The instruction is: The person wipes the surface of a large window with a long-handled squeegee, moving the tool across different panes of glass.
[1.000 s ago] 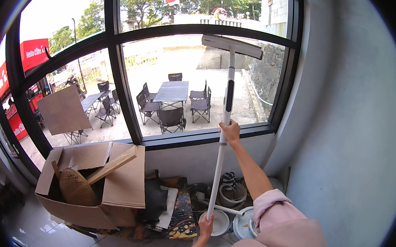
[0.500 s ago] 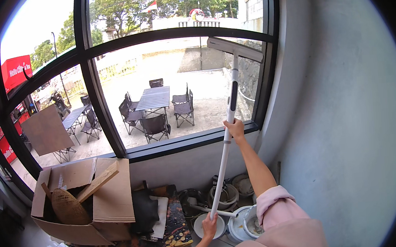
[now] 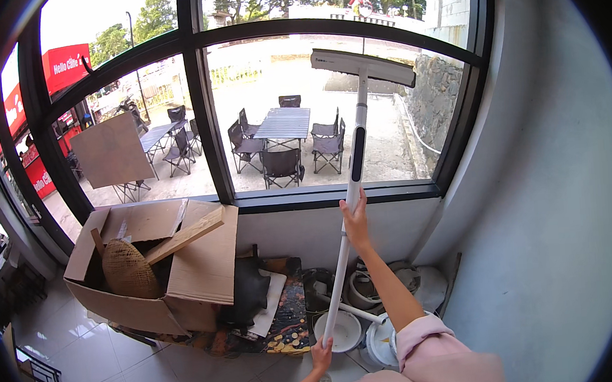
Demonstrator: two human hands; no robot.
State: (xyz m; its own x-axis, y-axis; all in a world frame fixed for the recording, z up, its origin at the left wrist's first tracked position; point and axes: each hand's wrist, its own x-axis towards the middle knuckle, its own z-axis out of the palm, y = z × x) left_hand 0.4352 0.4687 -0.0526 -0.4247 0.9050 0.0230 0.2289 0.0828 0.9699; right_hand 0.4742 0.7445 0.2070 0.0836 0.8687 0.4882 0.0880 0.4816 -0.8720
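left fingers (image 3: 318, 348) round white pole (image 3: 339, 274), low | right fingers (image 3: 361, 200) higher | squeegee head (image 3: 361, 66) before window (image 3: 262, 77)

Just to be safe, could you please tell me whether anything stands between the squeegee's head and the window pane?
Nothing visible does. The left hand and right hand hold the pole, and no object shows between the head and the pane; whether those touch, I cannot tell.
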